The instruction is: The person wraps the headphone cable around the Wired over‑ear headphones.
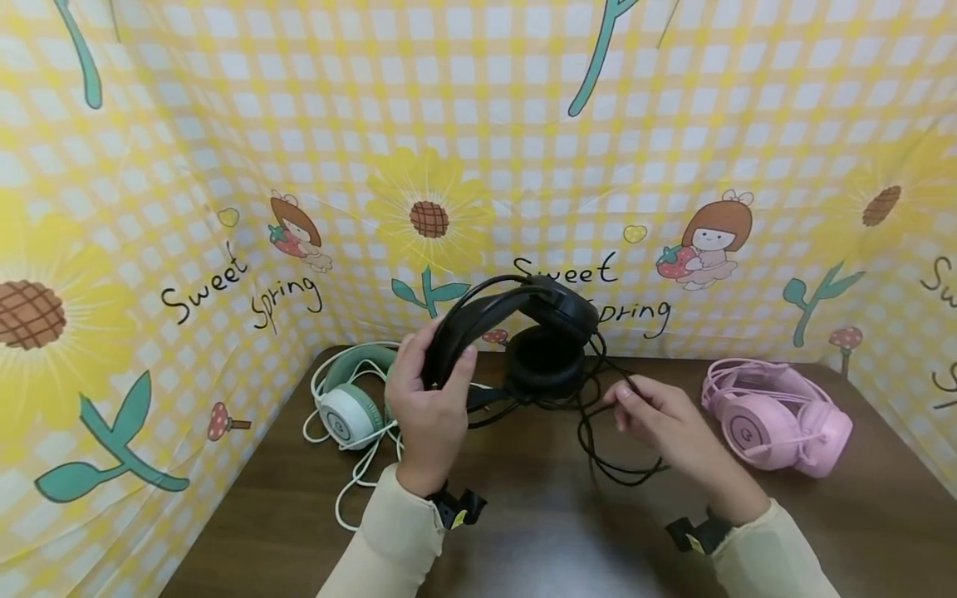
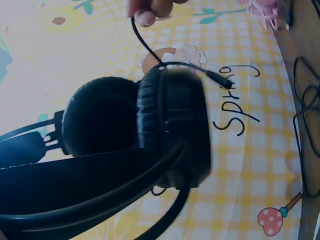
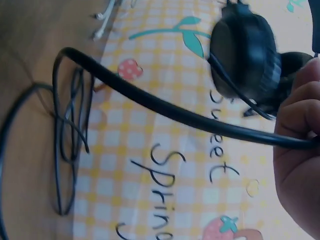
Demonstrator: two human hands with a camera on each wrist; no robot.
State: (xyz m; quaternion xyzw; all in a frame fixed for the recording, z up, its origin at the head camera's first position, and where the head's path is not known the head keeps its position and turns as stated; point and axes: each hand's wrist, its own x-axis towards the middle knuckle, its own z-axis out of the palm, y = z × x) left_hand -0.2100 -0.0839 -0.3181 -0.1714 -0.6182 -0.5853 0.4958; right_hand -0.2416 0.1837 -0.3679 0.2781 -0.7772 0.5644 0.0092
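- The black headphones (image 1: 549, 365) are mid-frame in the head view, tilted with their earcups toward the right.
- The left hand (image 1: 428, 414) grips them by the headband, probably because that firm arch steadies the whole set and leaves the earcups and cable free.
- The right hand (image 1: 664, 423), right of centre, pinches the black cable (image 3: 200, 121), seemingly to hold its slack away from the earcups; loops hang or lie below.
- White-and-green headphones (image 1: 350, 419) rest left of centre on the surface (image 1: 538, 507), and pink headphones (image 1: 758, 432) at right; this spacing likely keeps their cords from tangling with the black one.
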